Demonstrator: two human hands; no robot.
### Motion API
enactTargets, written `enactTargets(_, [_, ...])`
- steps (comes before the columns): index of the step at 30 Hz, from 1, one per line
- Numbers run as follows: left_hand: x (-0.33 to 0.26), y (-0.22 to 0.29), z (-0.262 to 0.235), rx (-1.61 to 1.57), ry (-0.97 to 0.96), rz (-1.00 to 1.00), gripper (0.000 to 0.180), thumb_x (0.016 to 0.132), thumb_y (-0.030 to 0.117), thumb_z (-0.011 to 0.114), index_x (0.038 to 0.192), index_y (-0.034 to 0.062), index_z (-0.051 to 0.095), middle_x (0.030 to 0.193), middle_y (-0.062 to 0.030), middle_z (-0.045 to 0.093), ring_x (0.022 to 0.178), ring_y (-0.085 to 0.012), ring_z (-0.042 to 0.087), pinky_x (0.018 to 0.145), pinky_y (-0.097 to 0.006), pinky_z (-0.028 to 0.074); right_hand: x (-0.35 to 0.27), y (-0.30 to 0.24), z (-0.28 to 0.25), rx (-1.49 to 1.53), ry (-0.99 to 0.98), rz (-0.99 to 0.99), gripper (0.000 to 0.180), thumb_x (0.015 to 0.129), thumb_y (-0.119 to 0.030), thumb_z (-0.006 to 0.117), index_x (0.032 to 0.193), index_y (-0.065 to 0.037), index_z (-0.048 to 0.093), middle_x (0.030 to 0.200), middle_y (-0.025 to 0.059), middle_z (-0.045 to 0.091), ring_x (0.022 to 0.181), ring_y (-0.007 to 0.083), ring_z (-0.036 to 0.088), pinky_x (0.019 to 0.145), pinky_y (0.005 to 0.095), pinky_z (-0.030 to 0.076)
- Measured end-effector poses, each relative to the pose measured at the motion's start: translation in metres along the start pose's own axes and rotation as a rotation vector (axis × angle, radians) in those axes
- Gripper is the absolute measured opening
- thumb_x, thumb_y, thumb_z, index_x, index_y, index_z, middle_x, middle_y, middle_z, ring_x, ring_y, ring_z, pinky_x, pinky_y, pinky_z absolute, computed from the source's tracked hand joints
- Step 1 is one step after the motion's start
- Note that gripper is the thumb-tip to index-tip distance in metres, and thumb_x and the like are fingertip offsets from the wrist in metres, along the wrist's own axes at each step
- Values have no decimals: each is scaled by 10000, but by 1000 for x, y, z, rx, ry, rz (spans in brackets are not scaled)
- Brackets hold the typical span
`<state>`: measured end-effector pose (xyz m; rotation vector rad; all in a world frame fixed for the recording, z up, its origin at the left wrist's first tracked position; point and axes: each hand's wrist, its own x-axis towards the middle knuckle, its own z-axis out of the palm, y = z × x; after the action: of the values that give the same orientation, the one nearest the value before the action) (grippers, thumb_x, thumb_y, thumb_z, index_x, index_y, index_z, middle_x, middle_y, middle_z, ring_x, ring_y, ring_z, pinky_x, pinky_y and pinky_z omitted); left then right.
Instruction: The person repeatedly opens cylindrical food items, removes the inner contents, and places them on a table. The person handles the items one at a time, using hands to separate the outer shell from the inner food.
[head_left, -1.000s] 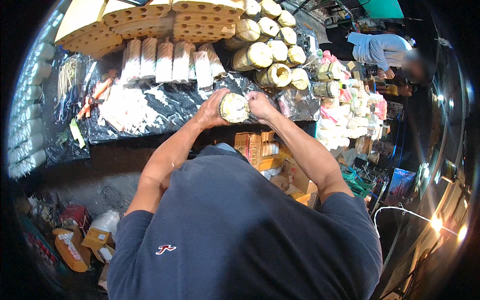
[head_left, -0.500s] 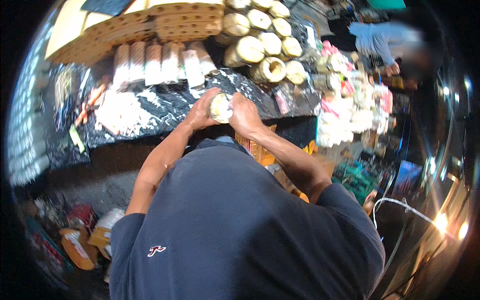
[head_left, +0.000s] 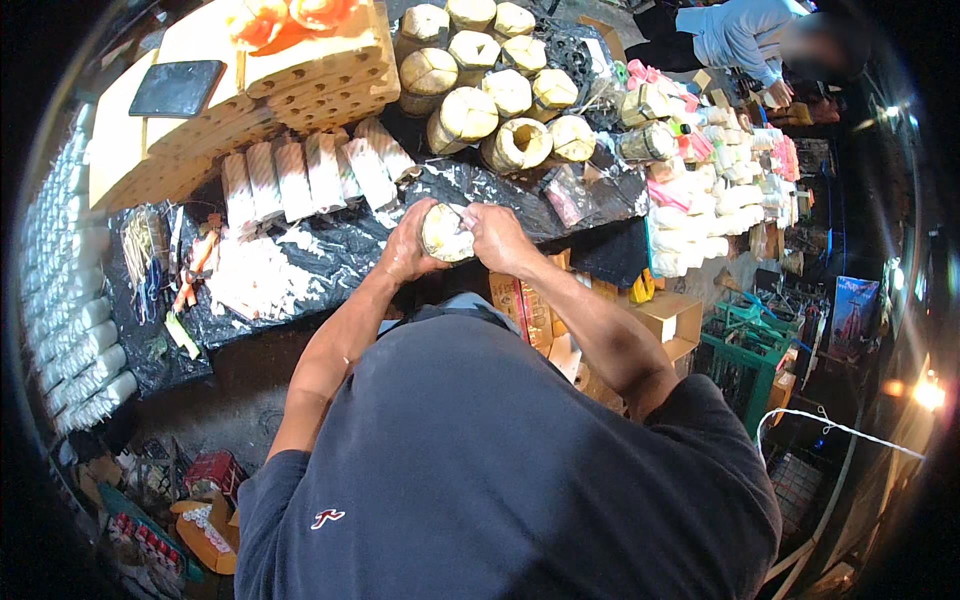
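My left hand (head_left: 408,245) is wrapped around the side of a short, pale, cylinder-like object (head_left: 447,236) with a cream and white top. It is held at the front edge of a table covered in black plastic (head_left: 370,255). My right hand (head_left: 497,238) is closed at the right rim of that object, fingers bunched together. A thin light sliver shows near its fingertips; what it is cannot be made out. Behind my hands stand several similar pale cylinders (head_left: 467,113), one of them a hollow ring (head_left: 522,143).
White scraps (head_left: 262,282) are heaped at left. Several striped wrapped rolls (head_left: 292,180) lean before a tan block with holes (head_left: 330,85), which bears a dark flat device (head_left: 177,88). Pale bagged goods (head_left: 700,212) are piled at right. A person in light blue (head_left: 735,35) bends over beyond.
The view has shifted, so the table's far side shows more. Both hands stay on the pale cylinder; my right fingers remain at its rim. The person at upper right has moved their arm slightly.
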<state>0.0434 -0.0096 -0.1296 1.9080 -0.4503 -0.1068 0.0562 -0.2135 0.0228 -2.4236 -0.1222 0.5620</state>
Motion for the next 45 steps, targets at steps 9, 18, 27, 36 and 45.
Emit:
enactTargets(9, [21, 34, -2, 32, 10, 135, 918, 666, 245, 960, 1461, 78, 532, 1367, -184, 634, 1260, -418, 613, 1089, -484, 507, -27, -144, 35, 109, 195, -791, 190, 807, -228, 751, 795, -49, 685, 842, 173, 644, 825, 368, 625, 832, 487, 493])
enactTargets(18, [0, 46, -8, 79, 44, -77, 1210, 576, 267, 1018, 1587, 70, 383, 1504, -211, 564, 1385, -391, 567, 1187, -455, 453, -4, 57, -52, 31, 311, 12, 255, 980, -286, 736, 984, -32, 749, 818, 195, 709, 824, 369, 707, 806, 476, 548])
enactTargets(27, [42, 129, -30, 538, -203, -37, 1011, 608, 224, 971, 1510, 132, 524, 1444, -225, 553, 1348, -414, 556, 1117, -518, 510, 13, 115, 37, -22, 484, 109, 564, 960, -319, 763, 1370, 49, 643, 1369, 251, 650, 1281, 441, 616, 1151, 458, 463])
enactTargets(36, [-9, 72, -47, -1231, -27, -651, 658, 814, 179, 740, 1428, 7, 577, 1262, -136, 728, 1146, -273, 717, 1079, -415, 544, -59, 75, 36, 1663, -333, -126, 1088, 778, -315, 953, 1627, 17, 359, 1529, 163, 562, 1404, 258, 556, 1179, 416, 446])
enactTargets(45, [-20, 89, 3, -762, 203, -710, 538, 1119, 272, 559, 1624, 120, 452, 1606, -59, 480, 1327, -189, 542, 987, -400, 528, -28, 37, 24, 995, 25, 101, 645, 875, -82, 883, 1423, 68, 579, 1232, 135, 731, 1088, 178, 689, 957, 325, 571])
